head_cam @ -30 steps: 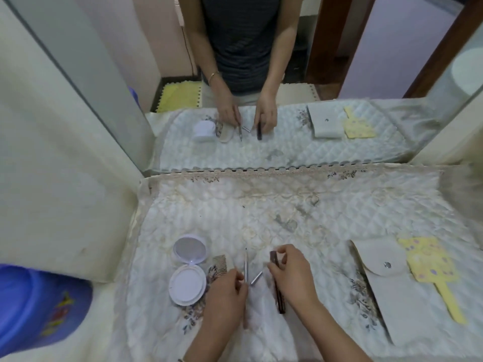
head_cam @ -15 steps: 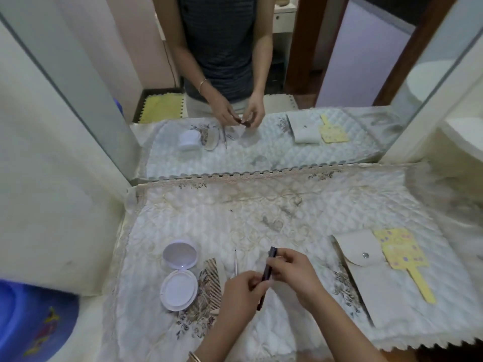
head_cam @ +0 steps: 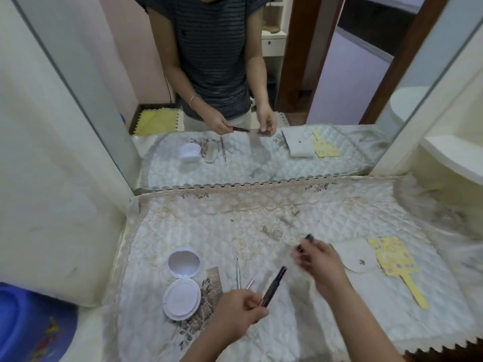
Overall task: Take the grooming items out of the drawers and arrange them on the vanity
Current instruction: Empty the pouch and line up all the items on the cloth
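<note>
Head view, near edge first: left hand [head_cam: 240, 312] at 6 o'clock, fingers curled, pinching the lower end of a slim dark cosmetic stick [head_cam: 274, 284]. The stick is lifted off the cloth, free tip pointing toward 1 o'clock. Just beyond, at about 4 o'clock, right hand [head_cam: 324, 267], motion-blurred. Its fingers look curled round a small dark cap [head_cam: 309, 237], though the blur hides the exact pinch. I read this as the stick's own cap, pulled off.

Handling, my judgement: the stick is light, rigid and smooth-sided, so it is likely to roll on the quilting. Take it at mid-barrel, not at the bare tip, which may smear or snap. Lay it flat alongside the metal tools.

At 8 o'clock a white compact [head_cam: 181, 299] lies open, with a comb [head_cam: 214, 280] just beside its right edge. Next to the comb are a thin metal tool [head_cam: 237, 274], tweezers by the look, and a short metal piece [head_cam: 250, 283], both flat on the quilted cover [head_cam: 209, 226]. At 3 o'clock sits a white snap pouch [head_cam: 358, 265], with a yellow paddle [head_cam: 394, 259], possibly a hand mirror, alongside, handle toward 5 o'clock. A blue bin [head_cam: 31, 322] sits low at 8 o'clock, off the cover. Far, at 12 o'clock, the wall mirror [head_cam: 339, 87] repeats the layout.
</note>
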A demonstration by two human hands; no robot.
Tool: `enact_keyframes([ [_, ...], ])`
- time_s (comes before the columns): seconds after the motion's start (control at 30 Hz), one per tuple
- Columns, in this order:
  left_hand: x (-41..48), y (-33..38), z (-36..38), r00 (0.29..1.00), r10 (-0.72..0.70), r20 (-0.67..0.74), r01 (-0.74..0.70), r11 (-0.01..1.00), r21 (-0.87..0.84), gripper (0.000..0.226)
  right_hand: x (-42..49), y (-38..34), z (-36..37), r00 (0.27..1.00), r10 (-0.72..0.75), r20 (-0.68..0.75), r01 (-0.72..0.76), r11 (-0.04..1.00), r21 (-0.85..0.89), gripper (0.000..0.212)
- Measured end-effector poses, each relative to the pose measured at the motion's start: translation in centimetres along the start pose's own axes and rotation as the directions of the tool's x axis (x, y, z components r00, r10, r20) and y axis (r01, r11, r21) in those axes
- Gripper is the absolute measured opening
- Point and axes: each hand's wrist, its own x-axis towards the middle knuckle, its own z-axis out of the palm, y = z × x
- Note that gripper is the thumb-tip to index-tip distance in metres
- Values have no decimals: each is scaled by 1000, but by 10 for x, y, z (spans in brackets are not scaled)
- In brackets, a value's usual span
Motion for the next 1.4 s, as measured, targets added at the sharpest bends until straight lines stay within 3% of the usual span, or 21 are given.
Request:
enact_keyframes([
  [0.13, -3, -22, -7, 987, -125, -99, 117, 990, -82, 19, 10, -41, -26, 984, -153, -97, 151, 988, -21, 18],
  [0.27, -1, -14, 4, 990, -125, -59, 115, 980, -162, 21, 1, -19, -17, 996, -88, -1, 88, 996, 8, 13],
  [0.37, 3, -11, 15, 985, -150, -82, 131, 970, -204, 16, -5, 17, -8, 998, -67, -1, 67, 989, -131, 13],
  [0.47, 9, -11, 23, 980, -151, -133, 142, 987, -73, 17, -5, 50, -5, 1000, 0, 11, 3, 959, -283, 13],
  [0.6, 12, -7, 26, 987, -32, -155, 79, 947, 312, 28, 2, 67, -1, 997, 67, 22, -49, 877, -477, 27],
  [0.73, 10, -6, 27, 992, 19, -122, 30, 922, 385, 31, 12, 64, 10, 983, 121, 135, -12, 789, -615, 22],
  [0.8, 11, -6, 26, 992, 50, -113, 3, 906, 423, 35, 15, 62, 15, 973, 101, 208, 71, 725, -685, 20],
  [0.87, 13, -6, 22, 987, 94, -132, -22, 886, 463, 25, 15, 62, 19, 964, 48, 261, 170, 642, -748, 23],
  [0.93, 18, -8, 17, 972, 161, -169, -48, 847, 530, 15, 12, 64, 20, 958, -10, 288, 235, 604, -761, 29],
  [1.07, 31, -11, 10, 962, 214, -171, -30, 702, 712, 30, 3, 74, 24, 954, -99, 284, 283, 615, -736, 32],
  [1.17, 36, -14, 9, 959, 233, -159, -29, 641, 767, 26, 0, 78, 28, 947, -113, 301, 309, 578, -755, 33],
  [1.3, 33, -18, 8, 932, 327, -155, -80, 603, 794, 24, 0, 83, 34, 947, -120, 298, 310, 584, -750, 36],
  [1.4, 31, -20, 8, 928, 327, -178, -76, 635, 769, 25, -1, 83, 37, 946, -120, 300, 312, 577, -754, 40],
])
